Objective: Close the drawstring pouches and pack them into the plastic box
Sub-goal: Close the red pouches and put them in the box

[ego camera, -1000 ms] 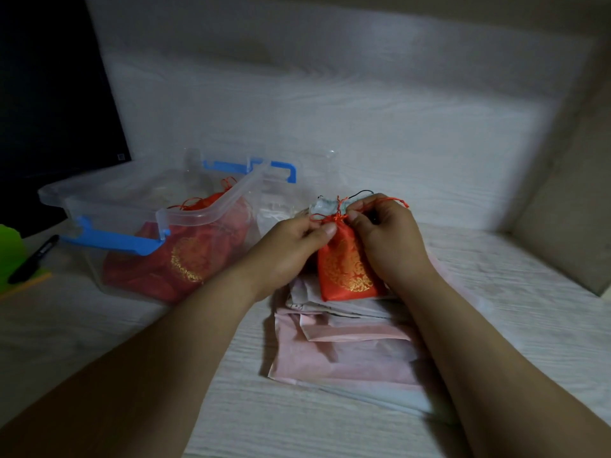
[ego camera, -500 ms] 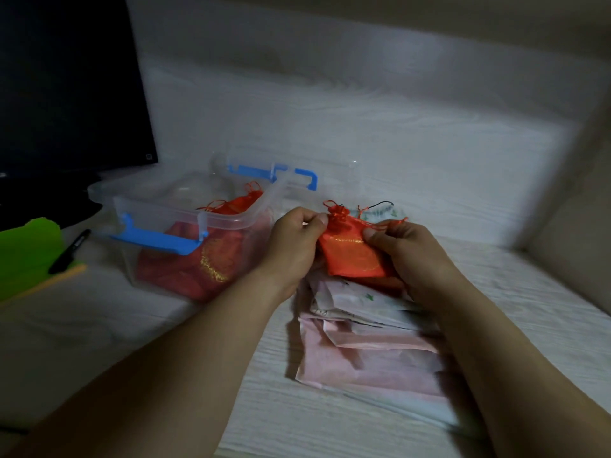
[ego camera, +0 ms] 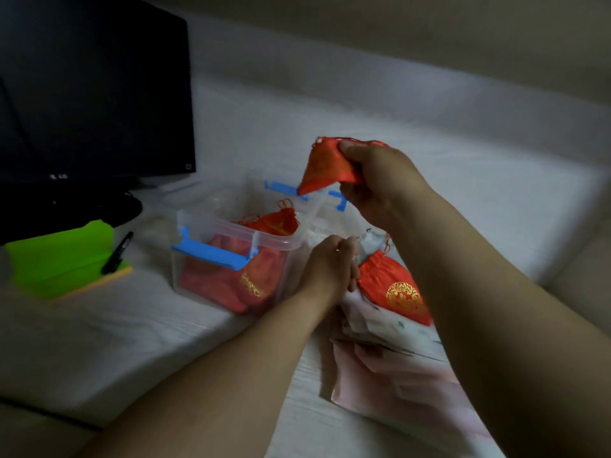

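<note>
Since the right hand (ego camera: 380, 183) has fingers and thumb clenched round the body of a red pouch (ego camera: 325, 166), with the gathered mouth and its cords poking out past the thumb, the closing of this one looks done. The step in hand is the packing. The red pouch hangs in the air above the far right corner of the plastic box (ego camera: 231, 230), its lower tip just over the rim beside a far blue latch. Inside the box lie packed pouches (ego camera: 231, 279), red with gold print, one resting on top of the others.

Just right of the box, the left hand (ego camera: 330, 269) sits low with fingers curled at the neck of a second pouch (ego camera: 393, 289), which lies on a pile of pale bags (ego camera: 396, 365). Whether it pinches the cord or merely rests there I cannot tell. Left of the box are a green pad (ego camera: 62, 259) and a black pen (ego camera: 117, 247), and behind it a dark monitor (ego camera: 92, 94).

The next move, as I judge it, calls for carrying the red pouch leftward and down through the open top. It should be released only once it rests on those inside, with the loose cords kept off the rim.
</note>
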